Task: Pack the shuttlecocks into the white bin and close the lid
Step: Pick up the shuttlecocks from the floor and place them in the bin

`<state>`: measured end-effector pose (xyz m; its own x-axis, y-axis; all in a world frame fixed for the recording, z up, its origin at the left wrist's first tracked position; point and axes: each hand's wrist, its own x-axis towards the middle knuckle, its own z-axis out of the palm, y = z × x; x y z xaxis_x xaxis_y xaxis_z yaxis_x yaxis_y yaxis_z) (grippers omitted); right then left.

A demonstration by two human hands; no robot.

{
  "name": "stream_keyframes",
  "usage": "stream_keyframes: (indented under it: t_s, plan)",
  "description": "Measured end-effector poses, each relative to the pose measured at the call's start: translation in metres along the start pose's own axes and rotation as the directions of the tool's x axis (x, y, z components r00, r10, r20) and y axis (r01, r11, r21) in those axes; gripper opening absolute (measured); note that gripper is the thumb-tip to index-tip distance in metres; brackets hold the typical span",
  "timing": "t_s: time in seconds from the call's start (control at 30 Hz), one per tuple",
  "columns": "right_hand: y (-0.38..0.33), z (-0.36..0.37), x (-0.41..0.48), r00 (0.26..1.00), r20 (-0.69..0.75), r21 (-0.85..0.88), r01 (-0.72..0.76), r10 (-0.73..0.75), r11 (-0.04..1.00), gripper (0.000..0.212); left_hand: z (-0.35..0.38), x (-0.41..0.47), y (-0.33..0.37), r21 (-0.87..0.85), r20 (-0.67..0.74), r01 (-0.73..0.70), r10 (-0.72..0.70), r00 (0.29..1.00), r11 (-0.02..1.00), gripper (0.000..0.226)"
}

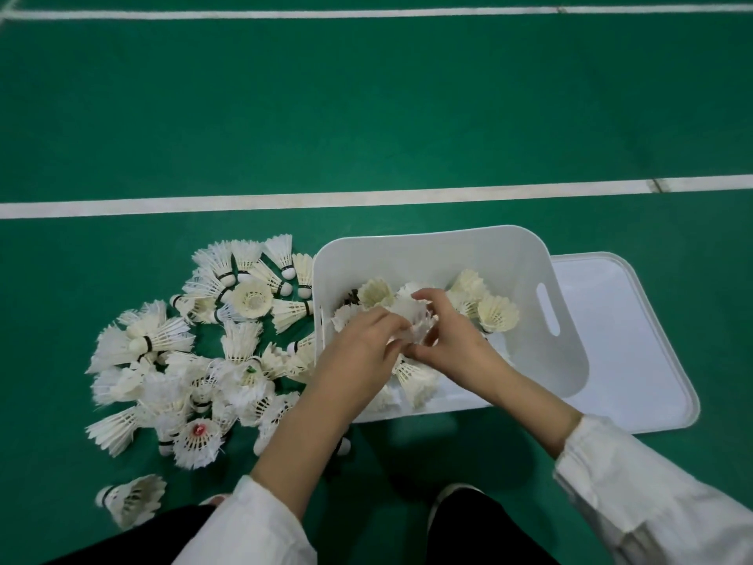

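Counts: 1 white bin [444,254], 1 lid [635,360], 2 hands in frame. Shuttlecocks in the bin: at least six visible [498,314], the rest are hidden under your hands. The floor pile [191,360], touching the bin's left wall, is overlapped too much for an exact count; well over twenty. There's also 1 stray shuttlecock [131,499] left of the bin, nearer you and apart from the pile.

The lid is off, lying flat on the green court right of the bin, with the bin's right side overlapping it.

Pose: both your forearms reach in over the bin's near rim and the hands meet above its middle. Your left hand [358,356] comes in from the bin's left corner, back of hand up. Your right hand [452,334] comes in from the right, with the wrist over the near rim.

Grip: both hands have fingers curled and pinched onto the held shuttlecock [412,318] between them, inside the bin's outline. Can't tell if more than one is in that bunch.
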<state>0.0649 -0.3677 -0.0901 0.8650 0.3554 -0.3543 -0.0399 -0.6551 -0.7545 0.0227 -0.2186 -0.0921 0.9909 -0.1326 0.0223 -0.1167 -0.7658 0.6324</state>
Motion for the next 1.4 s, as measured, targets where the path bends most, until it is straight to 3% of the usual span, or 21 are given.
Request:
stream_keyframes:
  t_s: [0.13, 0.3, 0.4, 0.5, 0.6, 0.7, 0.8, 0.93, 1.07, 1.2, 1.3, 1.4]
  plan:
    - [0.025, -0.013, 0.007, 0.990, -0.105, -0.084, -0.105, 0.096, 0.991, 0.072, -0.020, 0.000, -0.010, 0.000, -0.050, 0.099, -0.099, 0.994, 0.995, 0.025]
    - [0.052, -0.022, 0.014, 0.965, -0.091, -0.282, -0.263, 0.247, 0.923, 0.068, -0.053, -0.010, -0.049, 0.109, -0.108, 0.302, -0.291, 0.951, 0.947, 0.021]
    - [0.062, -0.013, 0.020, 0.964, -0.066, -0.331, -0.264, 0.257, 0.906, 0.060, -0.064, -0.023, -0.077, 0.162, -0.138, 0.339, -0.319, 0.938, 0.927, 0.014]
    - [0.063, -0.009, 0.022, 0.968, -0.041, -0.362, -0.246, 0.248, 0.899, 0.066, -0.067, -0.036, -0.098, 0.198, -0.112, 0.384, -0.368, 0.923, 0.902, 0.016]
    - [0.058, -0.011, 0.023, 0.969, -0.023, -0.489, -0.227, 0.248, 0.842, 0.061, -0.070, -0.045, -0.113, 0.225, -0.091, 0.412, -0.401, 0.911, 0.883, 0.015]
    - [0.035, -0.015, 0.026, 0.994, -0.050, -0.633, -0.107, 0.097, 0.767, 0.035, -0.074, -0.050, -0.125, 0.238, -0.063, 0.430, -0.428, 0.902, 0.871, 0.014]
    - [-0.006, -0.007, 0.031, 0.995, 0.000, -0.615, 0.079, -0.101, 0.785, 0.025, -0.076, -0.054, -0.136, 0.243, -0.049, 0.447, -0.449, 0.892, 0.861, 0.016]
    - [-0.066, 0.027, 0.042, 0.937, 0.141, -0.565, 0.342, -0.320, 0.751, 0.023, -0.078, -0.057, -0.148, 0.230, -0.039, 0.469, -0.473, 0.880, 0.853, 0.020]
    - [-0.108, 0.076, 0.056, 0.861, 0.275, -0.578, 0.503, -0.427, 0.643, 0.024, -0.082, -0.047, -0.163, 0.207, -0.036, 0.493, -0.497, 0.867, 0.845, 0.026]
    - [-0.127, 0.121, 0.081, 0.899, 0.365, -0.674, 0.436, -0.243, 0.596, 0.036, -0.071, -0.027, -0.181, 0.192, -0.010, 0.403, -0.409, 0.912, 0.895, 0.037]
    - [-0.129, 0.144, 0.101, 0.940, 0.339, -0.709, 0.280, -0.036, 0.648, 0.032, -0.054, -0.014, -0.198, 0.229, 0.029, 0.336, -0.352, 0.936, 0.913, 0.046]
    - [-0.122, 0.155, 0.120, 0.954, 0.291, -0.709, 0.164, 0.073, 0.686, 0.027, -0.035, -0.007, -0.219, 0.304, -0.010, 0.351, -0.366, 0.931, 0.886, 0.050]
